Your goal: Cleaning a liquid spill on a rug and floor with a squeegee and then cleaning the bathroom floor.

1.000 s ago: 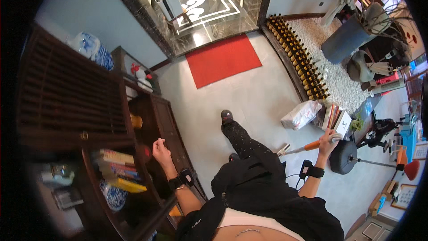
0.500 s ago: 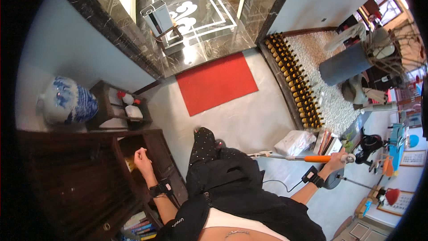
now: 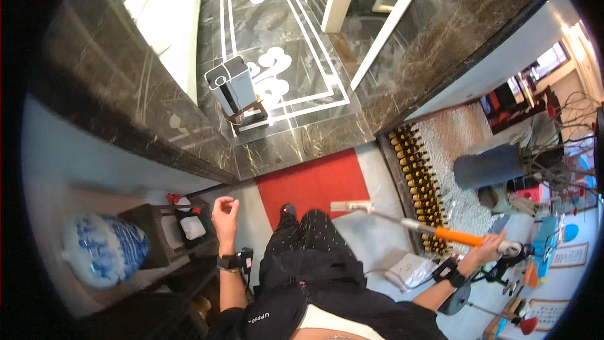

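My right hand [image 3: 488, 249] grips the upper end of a long-handled mop [image 3: 458, 237] with an orange grip and a metal pole. The pole slants down to the left across my front, and its flat whitish head [image 3: 351, 206] shows over the red mat [image 3: 308, 182] beside my feet. My left hand [image 3: 225, 213] is raised near the dark shelf, its fingers loosely curled with nothing visible in them. Each wrist wears a dark strapped device.
To the left, a blue-and-white vase [image 3: 107, 249] stands beside a dark wooden shelf [image 3: 170, 230]. A pale boxy appliance [image 3: 231, 88] sits on a small stand ahead. Rows of bottles [image 3: 418, 189] edge the white pebbles on the right, near a wrapped package [image 3: 410, 271].
I have moved forward toward the red mat and doorway. The mop head has swung forward and now shows over the mat. My left hand has come away from the cabinet opening, still curled.
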`<state>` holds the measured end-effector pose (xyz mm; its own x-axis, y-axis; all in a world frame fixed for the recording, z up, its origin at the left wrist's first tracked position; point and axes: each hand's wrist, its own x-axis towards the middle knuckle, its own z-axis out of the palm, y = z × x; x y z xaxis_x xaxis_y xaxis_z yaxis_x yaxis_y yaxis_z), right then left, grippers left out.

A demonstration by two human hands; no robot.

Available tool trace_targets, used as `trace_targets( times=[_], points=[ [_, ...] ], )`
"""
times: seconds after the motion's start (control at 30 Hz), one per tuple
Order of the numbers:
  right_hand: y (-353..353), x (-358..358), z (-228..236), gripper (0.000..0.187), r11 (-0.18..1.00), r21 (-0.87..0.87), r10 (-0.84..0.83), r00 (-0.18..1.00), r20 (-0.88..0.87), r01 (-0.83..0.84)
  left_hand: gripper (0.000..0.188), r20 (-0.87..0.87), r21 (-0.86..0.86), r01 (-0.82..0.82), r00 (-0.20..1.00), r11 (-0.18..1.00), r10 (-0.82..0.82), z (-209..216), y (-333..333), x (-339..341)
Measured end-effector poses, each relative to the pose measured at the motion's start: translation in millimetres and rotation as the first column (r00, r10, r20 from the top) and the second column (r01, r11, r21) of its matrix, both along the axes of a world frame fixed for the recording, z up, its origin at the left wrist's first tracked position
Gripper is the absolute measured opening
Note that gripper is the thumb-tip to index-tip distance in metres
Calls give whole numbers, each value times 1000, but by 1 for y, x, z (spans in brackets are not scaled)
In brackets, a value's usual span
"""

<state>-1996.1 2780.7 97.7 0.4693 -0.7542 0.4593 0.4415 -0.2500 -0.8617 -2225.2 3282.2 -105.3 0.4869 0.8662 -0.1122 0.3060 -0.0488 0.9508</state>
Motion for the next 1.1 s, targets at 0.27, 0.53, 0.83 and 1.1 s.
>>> trace_targets(
  times=[0.27,0.53,0.83,1.1],
  points=[
    [151,131,22,29,989,-24,150,978,142,-148,16,30,-146,72,997,987,-68,-3,106,136],
    [280,291,-18,29,982,77,182,976,-122,-173,17,-20,-294,-37,999,955,32,19,193,253],
    [376,422,-32,30,978,72,208,949,-239,-196,21,-73,-100,-35,997,994,28,118,309,424],
    [421,492,-67,22,897,82,441,871,-219,-433,47,75,-238,-6,997,971,25,89,369,542]
  ],
)
